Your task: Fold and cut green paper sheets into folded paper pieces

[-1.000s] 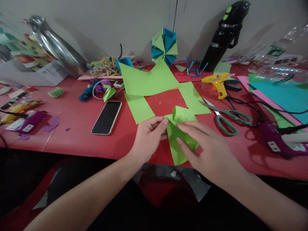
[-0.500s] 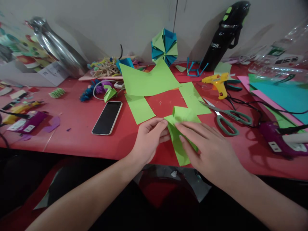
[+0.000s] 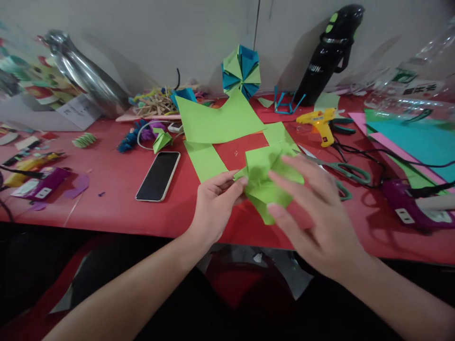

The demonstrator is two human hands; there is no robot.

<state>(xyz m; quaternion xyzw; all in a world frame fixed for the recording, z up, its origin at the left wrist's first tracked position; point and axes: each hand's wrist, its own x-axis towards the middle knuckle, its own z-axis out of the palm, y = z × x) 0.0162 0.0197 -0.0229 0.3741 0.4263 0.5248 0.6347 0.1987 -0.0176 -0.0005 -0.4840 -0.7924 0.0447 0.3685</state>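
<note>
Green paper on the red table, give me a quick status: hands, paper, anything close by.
Left hand pinching green paper at its left corner. Right hand open, fingertips on it. Scissors just behind right hand; phone left.

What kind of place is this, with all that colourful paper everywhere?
It looks like a craft table, probably at home or in a hobby room. A yellow glue gun, scissors and loose green paper sheets lie on the red tabletop, and a folded paper ball stands by the wall.
</note>
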